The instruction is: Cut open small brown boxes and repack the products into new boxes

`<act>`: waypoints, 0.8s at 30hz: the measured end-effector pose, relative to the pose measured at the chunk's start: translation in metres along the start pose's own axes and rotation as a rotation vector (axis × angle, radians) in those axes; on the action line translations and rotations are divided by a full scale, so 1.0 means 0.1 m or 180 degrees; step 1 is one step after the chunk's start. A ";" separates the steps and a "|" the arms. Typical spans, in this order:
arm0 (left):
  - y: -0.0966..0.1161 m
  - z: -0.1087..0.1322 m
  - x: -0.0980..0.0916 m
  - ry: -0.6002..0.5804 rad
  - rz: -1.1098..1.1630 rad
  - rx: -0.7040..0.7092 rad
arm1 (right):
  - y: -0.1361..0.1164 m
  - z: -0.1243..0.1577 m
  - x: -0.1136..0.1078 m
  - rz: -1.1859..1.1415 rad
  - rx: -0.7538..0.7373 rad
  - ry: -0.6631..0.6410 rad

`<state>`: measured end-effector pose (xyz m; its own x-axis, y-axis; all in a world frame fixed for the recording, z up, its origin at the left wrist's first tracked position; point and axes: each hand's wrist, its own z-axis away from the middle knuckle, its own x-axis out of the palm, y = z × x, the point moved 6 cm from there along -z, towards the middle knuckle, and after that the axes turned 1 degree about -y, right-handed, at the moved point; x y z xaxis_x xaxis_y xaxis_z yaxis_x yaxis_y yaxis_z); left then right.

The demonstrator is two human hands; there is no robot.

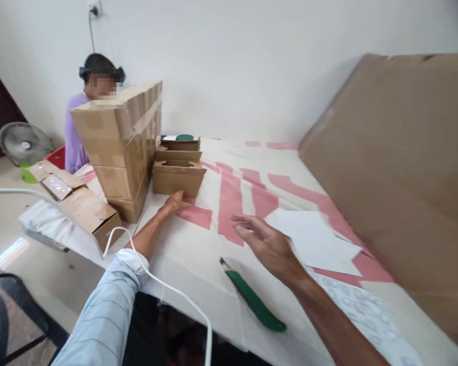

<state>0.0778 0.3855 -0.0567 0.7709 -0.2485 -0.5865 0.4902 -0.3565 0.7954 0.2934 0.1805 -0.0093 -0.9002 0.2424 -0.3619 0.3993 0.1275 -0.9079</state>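
Observation:
My left hand [176, 202] rests low at the front of a small open cardboard box [177, 181], its fingers stretched out against or just beside the box's lower edge. Another open cardboard box [181, 145] stands right behind that one. Held over the table, my right hand [265, 243] has its fingers extended and nothing in them. Below it lies a green-handled utility knife [254, 300], its blade end toward the upper left. White paper sheets [316, 239] lie on the table beyond my right hand.
Taped cardboard boxes [114, 147] are stacked to the left, with a flatter box [86, 206] beside them. A large cardboard piece [400, 168] rises at the right. A white cable [175, 290] crosses my left sleeve. A person [76, 129] sits behind the stack, near a fan [25, 145].

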 end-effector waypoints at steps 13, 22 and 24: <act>0.62 2.05 -1.87 -0.0774 -0.1841 0.0640 | 0.89 1.12 -0.05 0.1875 -0.0195 -0.0251; 0.23 1.98 -2.42 -0.1051 -0.2954 0.0284 | 0.69 1.19 0.09 0.2570 0.0094 -0.0357; 0.27 1.94 -2.38 -0.1055 -0.2948 0.0436 | 0.67 1.19 0.11 0.2633 0.0128 -0.0303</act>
<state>-0.1716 0.2601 0.0750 -0.0556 -0.0511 -0.9971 0.7742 -0.6329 -0.0107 0.2892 0.0770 -0.0993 -0.3307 0.1600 -0.9301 0.9333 -0.0909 -0.3475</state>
